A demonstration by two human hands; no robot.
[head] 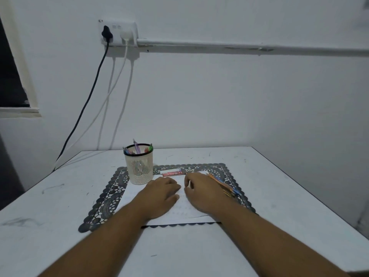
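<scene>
On the scuffed white table [279,186], a dark lacy rectangular mat [107,198] bears a thin white sheet of paper [131,196], long axis running away from me, on which my left hand [161,194] and right hand [203,192] rest, fingers loosely bent, gripping nothing, with slim pens [229,189] slanting just beside the right.

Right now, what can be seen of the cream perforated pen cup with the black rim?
The cream perforated pen cup, plastic by its look, stands upright at the far left of the dark lace-patterned mat, its base by the far left corner of the white paper sheet. It is round, narrowing slightly downward, with a black rim, vertical slots and fine holes below. Several coloured pens stand in it, a purple one highest. The left hand rests nearby without touching it.
</scene>
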